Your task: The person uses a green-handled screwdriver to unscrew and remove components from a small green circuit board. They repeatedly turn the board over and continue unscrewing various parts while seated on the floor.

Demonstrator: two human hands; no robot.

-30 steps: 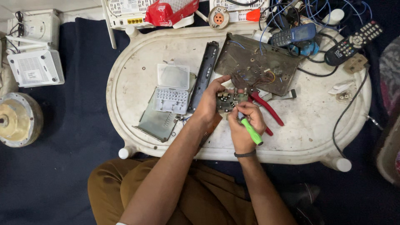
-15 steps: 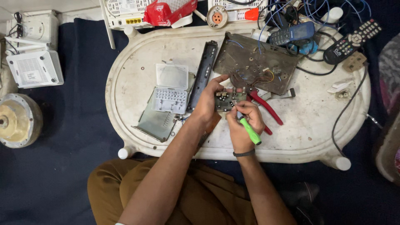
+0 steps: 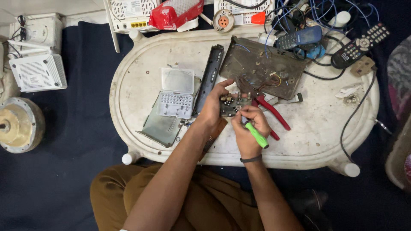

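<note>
Gripping a small circuit board [image 3: 231, 105], the left hand [image 3: 214, 110]; the right hand [image 3: 248, 126] clasps a green screwdriver [image 3: 256, 134].

Red plastic packet [image 3: 175, 13] at table's far edge; clear plastic bit case [image 3: 175, 92] open, centre-left.

Even, soft light from above fills the view; the white bench [image 3: 141, 85] is bright but not blown out. Shadows are faint and short under the forearms. The dark blue floor cloth [image 3: 81, 128] swallows detail. Focus is sharp at the centre, softening slightly toward the corners, with little motion blur.
</note>
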